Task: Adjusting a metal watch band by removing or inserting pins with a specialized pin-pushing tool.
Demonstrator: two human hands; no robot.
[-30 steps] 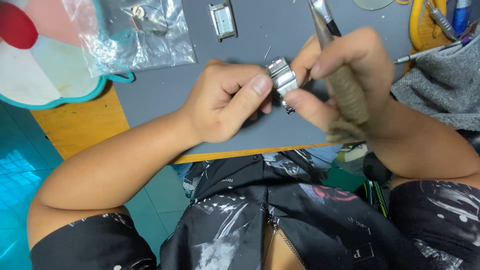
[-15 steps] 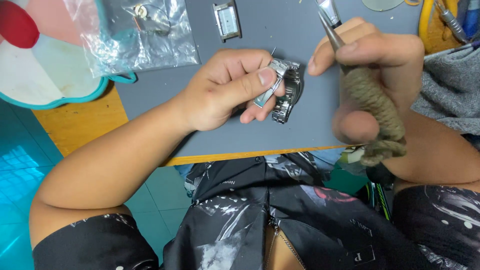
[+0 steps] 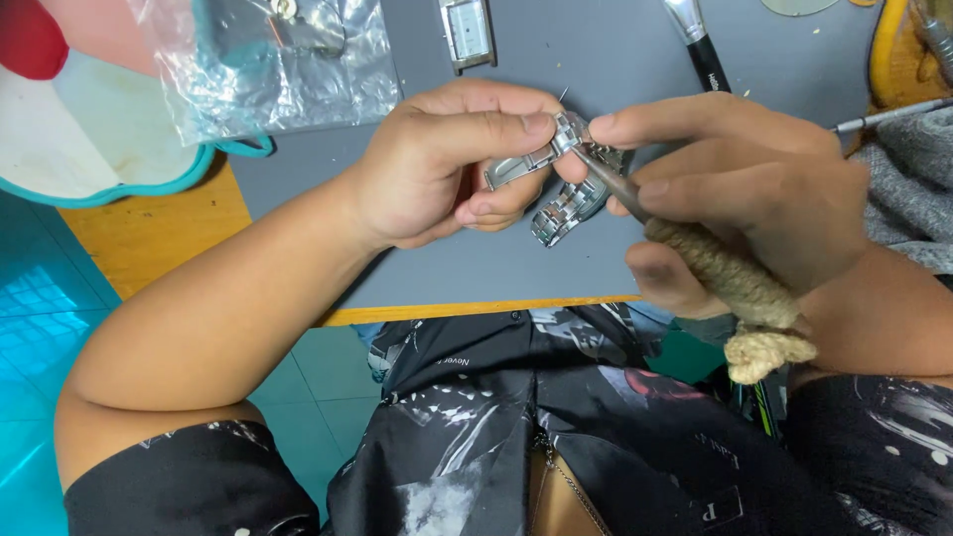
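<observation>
The left hand [image 3: 447,164] has its thumb and fingers pinched shut on a silver metal watch bracelet [image 3: 556,184], gripping one end near the clasp while the other links hang curled just below, above the grey mat [image 3: 556,60]. The right hand [image 3: 735,189] is closed around a thin tool with a rope-wrapped handle [image 3: 735,283]; its metal tip meets the bracelet right where the left thumb presses. The rope ends in a frayed knot below the palm. Both hands are held close together, a little above the mat.

Further out, a clear plastic bag [image 3: 288,60] with small parts lies at the upper left, partly over a teal-rimmed tray [image 3: 119,184]. A small rectangular metal piece [image 3: 469,32] sits at the top edge, a brush [image 3: 700,45] to its right, and grey cloth [image 3: 908,199] at the far right.
</observation>
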